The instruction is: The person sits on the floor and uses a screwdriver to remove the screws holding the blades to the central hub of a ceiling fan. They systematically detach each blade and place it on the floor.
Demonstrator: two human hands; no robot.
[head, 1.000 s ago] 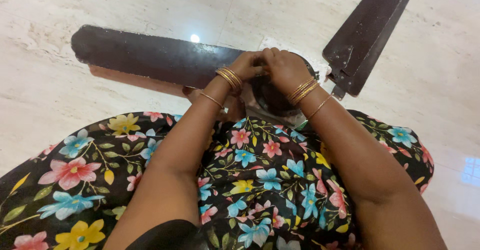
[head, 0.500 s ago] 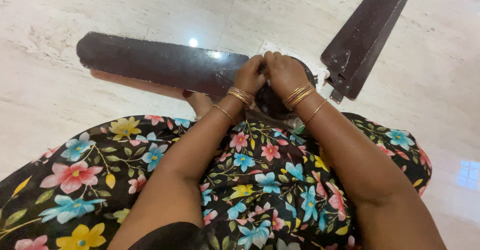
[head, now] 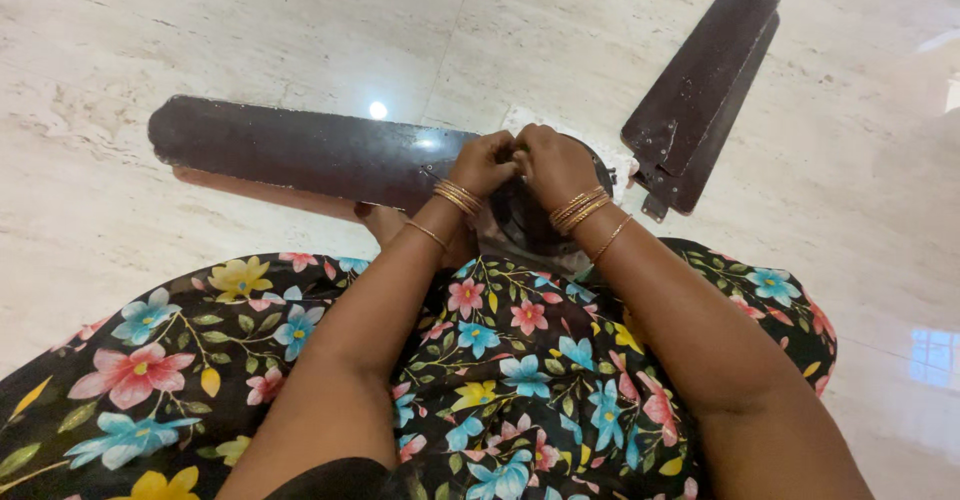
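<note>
Pinching with both sets of fingers curled tight, my left hand (head: 482, 162) and right hand (head: 553, 163) touching | over the dark fan hub (head: 540, 222) | grasped item hidden | long blade (head: 300, 148) leftward on floor (head: 200, 20)

both arms are bare to the upper arm. the left hand (head: 483, 163) and right hand (head: 553, 163) each carry a stack of thin gold bangles at the wrist, plus one slimmer gold bracelet further up. a black garment (head: 520, 380) printed with pink, blue and yellow flowers covers the lap.
</note>
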